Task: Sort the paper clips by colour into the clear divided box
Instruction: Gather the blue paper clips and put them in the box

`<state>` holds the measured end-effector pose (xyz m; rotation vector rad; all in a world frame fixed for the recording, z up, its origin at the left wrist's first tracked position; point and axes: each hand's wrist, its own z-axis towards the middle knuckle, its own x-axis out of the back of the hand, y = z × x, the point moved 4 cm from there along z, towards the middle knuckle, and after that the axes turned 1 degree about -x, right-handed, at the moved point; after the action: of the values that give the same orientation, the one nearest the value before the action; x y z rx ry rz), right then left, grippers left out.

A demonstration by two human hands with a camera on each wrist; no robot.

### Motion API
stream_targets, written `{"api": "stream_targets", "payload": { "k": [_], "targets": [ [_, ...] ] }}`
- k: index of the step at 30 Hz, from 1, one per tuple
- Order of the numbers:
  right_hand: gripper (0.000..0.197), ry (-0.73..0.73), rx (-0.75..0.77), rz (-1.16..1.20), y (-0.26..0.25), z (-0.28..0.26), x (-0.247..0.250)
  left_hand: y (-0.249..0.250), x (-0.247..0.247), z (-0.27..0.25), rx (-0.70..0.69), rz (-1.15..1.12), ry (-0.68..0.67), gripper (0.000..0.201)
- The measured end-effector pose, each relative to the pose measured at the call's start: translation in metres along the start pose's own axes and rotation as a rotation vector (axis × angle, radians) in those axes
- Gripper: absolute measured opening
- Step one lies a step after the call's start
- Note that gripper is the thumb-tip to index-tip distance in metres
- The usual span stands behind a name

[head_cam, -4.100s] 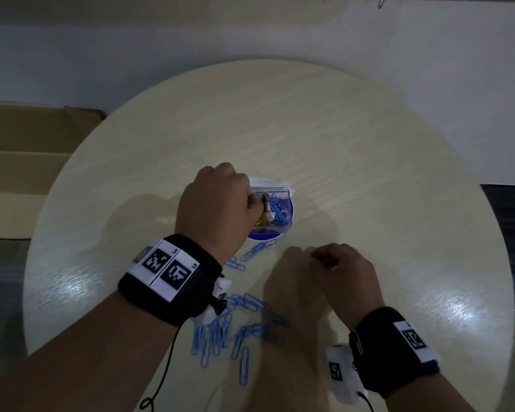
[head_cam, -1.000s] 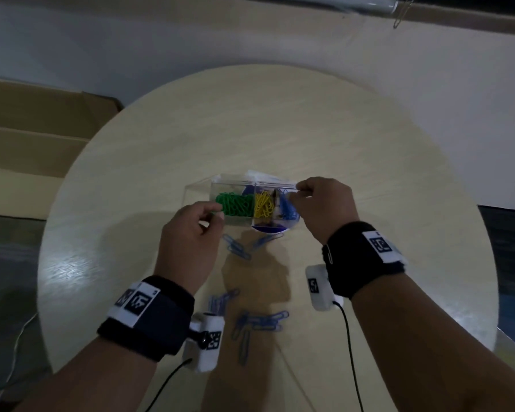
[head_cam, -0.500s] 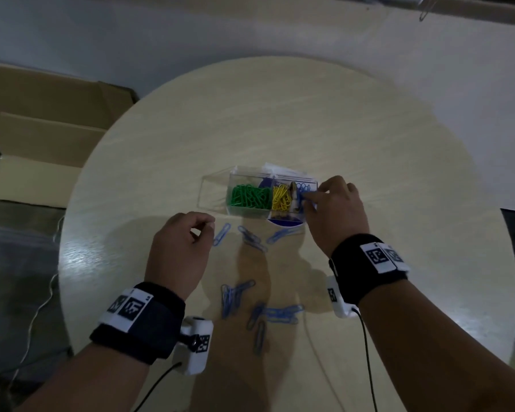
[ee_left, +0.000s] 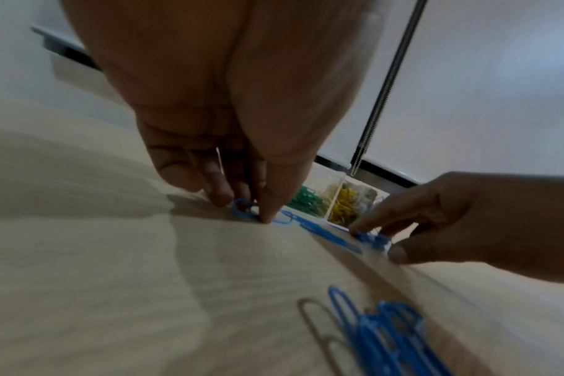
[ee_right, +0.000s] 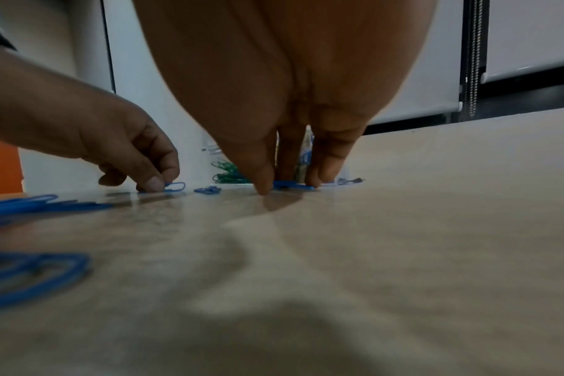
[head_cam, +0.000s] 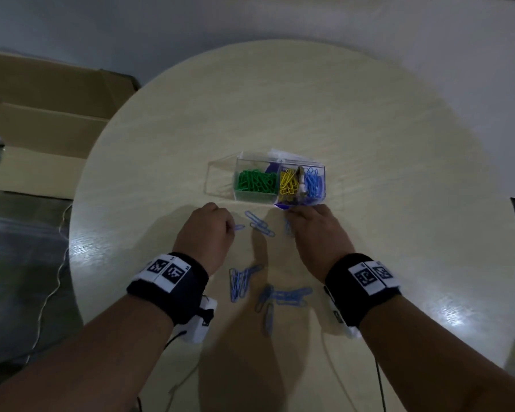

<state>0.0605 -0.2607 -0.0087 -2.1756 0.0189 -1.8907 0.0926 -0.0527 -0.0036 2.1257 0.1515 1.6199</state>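
Observation:
The clear divided box (head_cam: 280,179) stands mid-table and holds green clips (head_cam: 256,181), yellow clips (head_cam: 289,182) and blue clips (head_cam: 314,182) in separate compartments. Just in front of it, my left hand (head_cam: 228,226) pinches a blue paper clip (ee_left: 243,210) that lies on the table. My right hand (head_cam: 292,217) is down at the box's front edge, with thumb and fingers closed on another blue clip (ee_right: 290,185). Two loose blue clips (head_cam: 259,224) lie between my hands. Several more blue clips (head_cam: 240,281) lie nearer me, between my wrists.
The round pale wooden table (head_cam: 369,129) has bare surface beyond and to both sides of the box. A flattened cardboard box (head_cam: 42,129) lies on the floor to the left. A thin cable (head_cam: 57,263) hangs off the table's left side.
My right hand has come back from the blue compartment to a clip on the table in front of the box. My left hand has closed on the clip by its fingertips.

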Motion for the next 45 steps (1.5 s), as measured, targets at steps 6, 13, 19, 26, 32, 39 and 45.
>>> {"api": "stream_targets", "payload": {
  "k": [6,13,19,26,32,39,45],
  "targets": [
    [0.020,-0.030,-0.071,0.008,-0.003,-0.003,0.007,0.027,0.001,0.006,-0.208,-0.016,-0.034,0.007],
    [0.008,-0.007,-0.181,0.237,0.011,-0.031,0.008,0.038,-0.008,0.012,-0.323,0.193,-0.032,0.012],
    [0.019,0.129,-0.303,0.602,0.028,-0.058,0.024,0.032,-0.007,-0.003,-0.240,0.269,-0.102,0.008],
    [0.015,0.333,-0.483,0.953,0.053,-0.065,0.055,0.074,0.020,0.000,-0.137,-0.210,0.025,0.003],
    [0.011,0.425,-0.513,0.953,0.069,-0.058,0.081,0.123,0.022,0.056,-0.005,-0.517,0.134,0.012],
    [0.008,0.415,-0.499,0.694,0.072,-0.030,0.090,0.116,0.017,0.059,0.053,-0.603,0.250,0.021],
    [0.014,0.385,-0.420,0.461,0.061,0.025,0.081,0.074,0.031,0.021,0.154,-0.701,0.315,0.012]
  ]
}}
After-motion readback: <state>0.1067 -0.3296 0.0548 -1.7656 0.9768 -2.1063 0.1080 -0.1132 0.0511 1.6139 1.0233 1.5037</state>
